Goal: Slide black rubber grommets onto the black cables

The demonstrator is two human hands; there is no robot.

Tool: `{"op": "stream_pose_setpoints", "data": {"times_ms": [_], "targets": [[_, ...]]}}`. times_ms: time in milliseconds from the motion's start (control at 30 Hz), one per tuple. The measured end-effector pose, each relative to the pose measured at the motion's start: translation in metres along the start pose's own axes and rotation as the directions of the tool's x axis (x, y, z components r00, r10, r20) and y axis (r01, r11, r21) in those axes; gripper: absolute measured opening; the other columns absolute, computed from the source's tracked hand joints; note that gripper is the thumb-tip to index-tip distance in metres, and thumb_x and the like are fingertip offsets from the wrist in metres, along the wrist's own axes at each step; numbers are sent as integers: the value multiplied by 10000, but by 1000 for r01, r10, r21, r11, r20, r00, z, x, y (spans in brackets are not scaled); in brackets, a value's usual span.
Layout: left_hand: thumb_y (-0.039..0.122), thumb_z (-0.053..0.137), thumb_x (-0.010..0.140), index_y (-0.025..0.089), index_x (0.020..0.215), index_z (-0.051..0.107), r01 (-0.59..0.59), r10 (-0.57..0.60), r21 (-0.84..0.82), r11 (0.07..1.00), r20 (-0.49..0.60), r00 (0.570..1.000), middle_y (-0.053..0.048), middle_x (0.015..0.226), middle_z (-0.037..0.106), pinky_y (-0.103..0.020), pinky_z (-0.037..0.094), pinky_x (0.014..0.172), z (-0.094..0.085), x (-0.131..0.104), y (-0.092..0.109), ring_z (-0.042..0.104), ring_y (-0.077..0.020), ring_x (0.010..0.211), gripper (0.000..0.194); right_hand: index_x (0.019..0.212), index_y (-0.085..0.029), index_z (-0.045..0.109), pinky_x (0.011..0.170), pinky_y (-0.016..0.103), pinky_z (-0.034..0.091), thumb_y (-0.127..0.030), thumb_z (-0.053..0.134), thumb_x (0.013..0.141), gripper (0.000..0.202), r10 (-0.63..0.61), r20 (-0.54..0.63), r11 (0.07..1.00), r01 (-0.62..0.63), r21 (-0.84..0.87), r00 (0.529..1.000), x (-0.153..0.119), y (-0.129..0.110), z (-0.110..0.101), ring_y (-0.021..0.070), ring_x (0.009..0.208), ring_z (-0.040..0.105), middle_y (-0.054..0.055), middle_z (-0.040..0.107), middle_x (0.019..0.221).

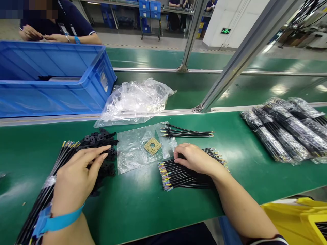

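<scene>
My left hand [78, 170], with a blue wrist strap, is over a pile of small black plastic clips [98, 139]. Its thumb and forefinger are apart, and nothing shows between the tips. Under and beside that wrist lies a bundle of black cables [47, 187] with bared coloured ends. My right hand [190, 157] is pinched down on the upper edge of a row of short black cables [187, 177]; the fingers hide exactly what they grip. Between the hands, a yellowish sponge [152, 146] with a centre hole rests on a clear plastic bag [130, 154].
Several cables with black clips [187, 132] lie beyond my right hand. Behind are a crumpled clear bag [140, 98] and a blue crate [51, 95]. Wrapped cable bundles [288, 129] lie right. Metal posts [230, 64] rise behind the green table [133, 207]. A co-worker sits opposite.
</scene>
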State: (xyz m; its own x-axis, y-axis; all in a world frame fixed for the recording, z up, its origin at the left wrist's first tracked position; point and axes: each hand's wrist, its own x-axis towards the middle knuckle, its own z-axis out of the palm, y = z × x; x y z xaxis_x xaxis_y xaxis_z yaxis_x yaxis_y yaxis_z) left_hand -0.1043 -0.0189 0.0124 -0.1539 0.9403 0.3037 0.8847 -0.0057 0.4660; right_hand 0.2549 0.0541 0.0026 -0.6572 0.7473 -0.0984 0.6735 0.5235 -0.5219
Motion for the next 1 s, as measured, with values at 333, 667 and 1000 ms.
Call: {"op": "stream_pose_setpoints", "data": {"times_ms": [333, 667, 1000], "targets": [[532, 864, 788, 287, 1145, 785, 337, -345, -648, 683, 120, 931, -30, 1033, 828, -357, 650, 932, 9, -5, 17, 797, -260, 993, 440, 1092, -212, 643, 861, 299, 539, -95, 586, 1028, 145, 13, -193, 1000, -8, 23, 981, 13, -5, 22, 186, 957, 677, 53, 694, 1054], [481, 916, 735, 262, 1155, 794, 366, -329, -675, 640, 189, 925, -63, 1083, 827, -298, 661, 788, 23, -10, 16, 779, -280, 1003, 489, 1138, -234, 686, 911, 314, 558, -32, 543, 988, 289, -3, -238, 987, -36, -158, 971, 27, -3, 46, 205, 995, 679, 60, 695, 1078], [475, 966, 670, 241, 1017, 792, 386, -306, -777, 496, 260, 916, -61, 1001, 835, -262, 646, 772, 32, -7, 29, 773, -225, 918, 453, 1087, -201, 738, 688, 267, 507, -85, 559, 1025, 222, 39, -240, 938, -119, -325, 970, 22, -7, 43, 216, 917, 680, 89, 724, 965]]}}
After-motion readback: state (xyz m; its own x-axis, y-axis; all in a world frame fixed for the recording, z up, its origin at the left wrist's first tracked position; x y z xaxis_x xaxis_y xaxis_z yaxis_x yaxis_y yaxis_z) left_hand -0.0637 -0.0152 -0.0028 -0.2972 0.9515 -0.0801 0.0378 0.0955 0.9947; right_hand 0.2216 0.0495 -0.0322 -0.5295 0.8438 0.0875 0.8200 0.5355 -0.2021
